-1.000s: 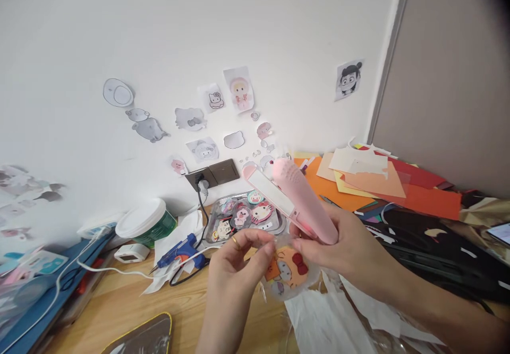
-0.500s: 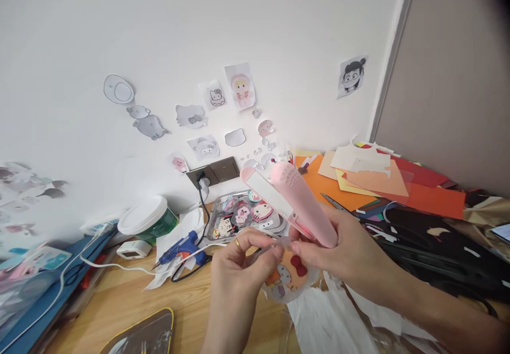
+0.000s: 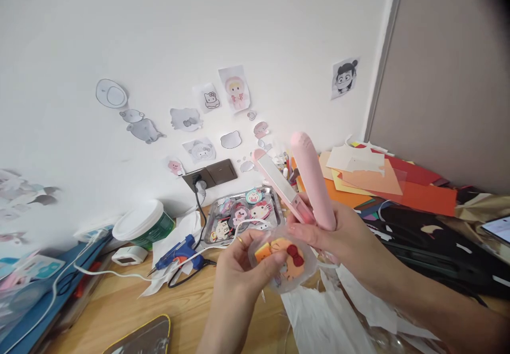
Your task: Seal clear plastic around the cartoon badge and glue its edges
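Note:
My left hand (image 3: pixel 239 269) pinches a clear plastic pouch with a cartoon cutout (image 3: pixel 283 259) inside, showing an orange face and a red bow. A ring sits on one left finger. My right hand (image 3: pixel 338 237) grips a pink mini heat sealer (image 3: pixel 306 184) by its hinged end, its two arms apart and pointing up toward the wall. The right fingertips also touch the pouch's upper edge. Both hands meet over the wooden desk (image 3: pixel 119 306).
A metal tray (image 3: pixel 215 217) of cartoon stickers lies behind the hands. A blue glue gun (image 3: pixel 179 250) with its cord, a green tub with a white lid (image 3: pixel 143 224) and a wall socket (image 3: pixel 209 173) are at left. Coloured paper sheets (image 3: pixel 378 184) are stacked at right. White scraps (image 3: pixel 319 317) lie in front.
The sealer has tilted upward, more upright than before. The pouch has risen and turned so the cutout faces me, now held in the left fingers.

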Available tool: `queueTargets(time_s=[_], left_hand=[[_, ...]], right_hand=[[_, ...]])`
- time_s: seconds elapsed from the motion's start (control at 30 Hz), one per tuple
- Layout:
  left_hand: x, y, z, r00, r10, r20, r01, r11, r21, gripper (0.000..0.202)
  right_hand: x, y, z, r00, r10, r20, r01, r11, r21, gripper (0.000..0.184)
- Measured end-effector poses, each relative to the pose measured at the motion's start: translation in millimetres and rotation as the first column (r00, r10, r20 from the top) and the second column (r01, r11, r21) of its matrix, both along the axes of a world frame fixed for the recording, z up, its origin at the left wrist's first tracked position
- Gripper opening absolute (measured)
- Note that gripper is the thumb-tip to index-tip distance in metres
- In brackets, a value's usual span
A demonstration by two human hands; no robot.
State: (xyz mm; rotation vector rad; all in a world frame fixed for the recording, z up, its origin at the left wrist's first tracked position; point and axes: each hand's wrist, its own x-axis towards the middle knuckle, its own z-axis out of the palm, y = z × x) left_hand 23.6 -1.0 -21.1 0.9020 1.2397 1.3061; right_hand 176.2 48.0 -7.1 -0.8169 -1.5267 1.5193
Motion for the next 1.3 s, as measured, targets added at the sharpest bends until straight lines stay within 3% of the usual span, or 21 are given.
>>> queueTargets(time_s=[0.13,0.27,0.43,0.6,1.07,1.3], left_hand=[[-1,0,4.1,0.989,0.112,0.091,-0.119,0.991,0.069,0.023],[-4,2,6.2,0.988,0.12,0.098,-0.131,0.985,0.115,0.02],[-6,5,5.1,0.994,0.08,0.076,-0.096,0.967,0.237,0.012],[-9,7,-0.1,0.994,0.1,0.048,-0.107,0.976,0.188,0.015],[-6,6,-3.5,0.995,0.1,0.028,-0.104,0.978,0.18,0.014],[1,6,1.5,0.98,0.18,0.085,-0.186,0.98,0.073,0.022]], right_hand=[[5,4,1.5,1.0,0.009,0.021,-0.009,1.0,-0.009,0.036],[7,7,1.0,0.995,0.052,0.084,-0.053,0.999,0.007,0.051],[6,5,3.9,0.987,0.03,0.159,-0.038,0.998,0.047,0.036],[5,1,10.0,0.984,-0.023,0.177,0.02,1.0,0.018,0.018],[6,-7,16.8,0.994,-0.031,0.108,0.017,0.992,0.125,0.013],[7,4,11.4,0.985,-0.06,0.159,0.043,0.994,0.105,0.019]])
